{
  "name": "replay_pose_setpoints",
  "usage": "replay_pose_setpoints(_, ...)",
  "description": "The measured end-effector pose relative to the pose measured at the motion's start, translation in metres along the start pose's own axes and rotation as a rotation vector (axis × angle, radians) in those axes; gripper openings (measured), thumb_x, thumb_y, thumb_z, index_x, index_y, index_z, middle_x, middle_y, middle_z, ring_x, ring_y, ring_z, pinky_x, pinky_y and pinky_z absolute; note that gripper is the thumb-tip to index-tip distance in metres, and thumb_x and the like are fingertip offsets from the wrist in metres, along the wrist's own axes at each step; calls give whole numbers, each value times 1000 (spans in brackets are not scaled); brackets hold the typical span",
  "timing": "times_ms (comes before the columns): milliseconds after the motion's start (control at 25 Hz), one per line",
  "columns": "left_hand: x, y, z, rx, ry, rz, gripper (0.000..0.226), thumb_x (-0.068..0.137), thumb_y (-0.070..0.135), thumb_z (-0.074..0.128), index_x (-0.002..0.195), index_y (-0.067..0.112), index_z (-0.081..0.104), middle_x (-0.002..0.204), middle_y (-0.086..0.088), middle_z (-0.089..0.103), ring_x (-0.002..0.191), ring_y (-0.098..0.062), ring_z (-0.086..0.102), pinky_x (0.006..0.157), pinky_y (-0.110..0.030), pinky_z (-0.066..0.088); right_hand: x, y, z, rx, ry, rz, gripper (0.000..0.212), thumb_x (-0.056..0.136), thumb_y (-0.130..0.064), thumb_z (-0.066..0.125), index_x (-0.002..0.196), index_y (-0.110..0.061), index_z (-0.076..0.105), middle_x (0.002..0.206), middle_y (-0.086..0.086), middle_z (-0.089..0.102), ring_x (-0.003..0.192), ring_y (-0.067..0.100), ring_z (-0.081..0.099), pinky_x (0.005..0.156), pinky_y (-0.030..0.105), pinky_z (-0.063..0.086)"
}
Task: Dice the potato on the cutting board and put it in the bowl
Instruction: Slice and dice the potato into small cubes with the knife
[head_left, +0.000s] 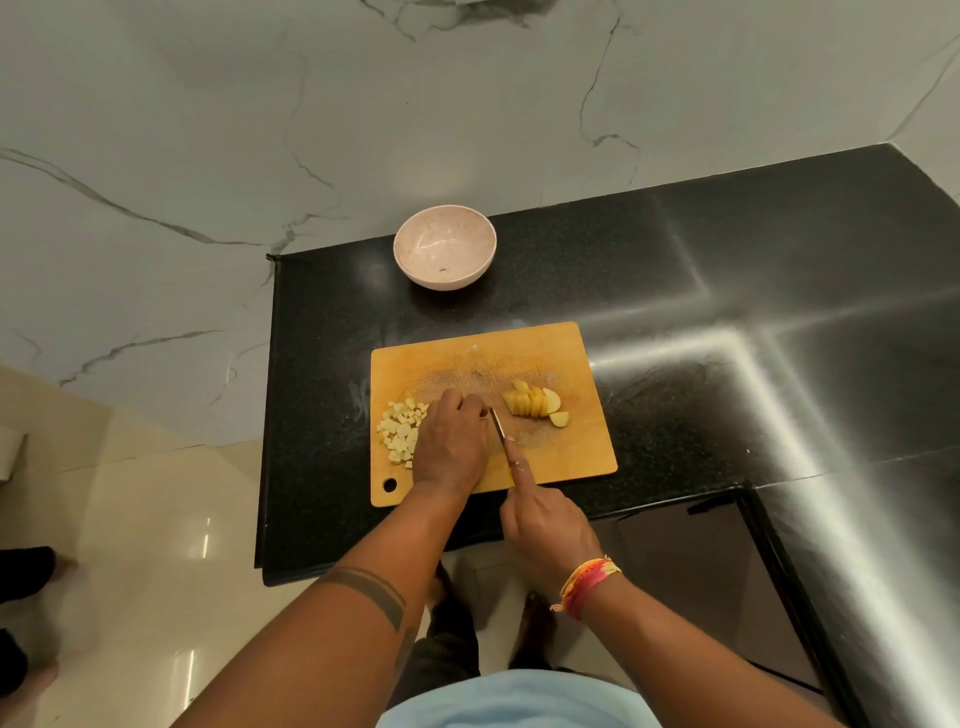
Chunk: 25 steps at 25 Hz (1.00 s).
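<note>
A wooden cutting board (550, 353) lies on the black counter. On its left part sits a pile of pale potato cubes (399, 428). Sliced potato pieces with skin (535, 402) lie at its middle right. My left hand (452, 447) lies knuckles up on the board beside the cubes, fingers curled down over something hidden beneath them. My right hand (545, 525) grips a knife (497, 423), forefinger stretched along the spine, the blade just right of my left hand's fingers. A pink bowl (444, 245) stands empty behind the board.
The black counter (727, 291) runs right and turns toward me in an L. Its left edge drops to a cream tiled floor (130, 519). A marble wall (260, 130) rises behind the bowl.
</note>
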<state>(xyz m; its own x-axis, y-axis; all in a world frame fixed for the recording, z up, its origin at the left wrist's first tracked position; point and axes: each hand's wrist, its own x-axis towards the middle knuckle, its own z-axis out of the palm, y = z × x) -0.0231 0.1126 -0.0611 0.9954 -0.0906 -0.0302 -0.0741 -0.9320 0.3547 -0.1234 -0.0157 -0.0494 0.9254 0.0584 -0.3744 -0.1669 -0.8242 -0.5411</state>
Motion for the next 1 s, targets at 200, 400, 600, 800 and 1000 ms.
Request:
replay_pose_setpoints(200,24,29,7,-120,-71,70,32,97,25,59,129,18,63,123,-3,57,115,-26,49,97,-39,46,0,14,-16,33,97,60,74,102,-24,39,162,-39,-3,60,-4,51,49,17,46,46,34,25)
replay_pose_setpoints(400,28,22,10,-186,-94,8,28,97,25,63,125,22,64,122,4,60,115,-21,47,98,-35,43,4,21,-20,-3,109,60,73,103,-28,38,160,-44,-6,61,-2,53,49,18,49,45,34,26)
replay_pose_setpoints(600,29,17,7,-190,-105,8,28,97,26,56,124,24,63,122,3,59,115,-20,48,99,-35,44,8,26,-22,-18,84,47,73,103,-28,38,161,-42,-4,61,-2,54,50,19,50,46,35,27)
replay_pose_setpoints(800,21,23,7,-67,-85,38,32,94,39,58,122,24,59,120,3,56,108,-22,49,95,-41,46,4,27,-25,-12,75,24,74,103,-27,38,160,-42,-6,61,-3,53,49,16,48,45,32,26)
replay_pose_setpoints(1000,8,22,4,-122,-96,89,20,99,21,57,117,19,63,118,1,57,107,-20,50,91,-36,45,1,30,-29,13,83,-17,74,103,-28,39,159,-46,-6,60,-4,51,49,18,49,47,35,31)
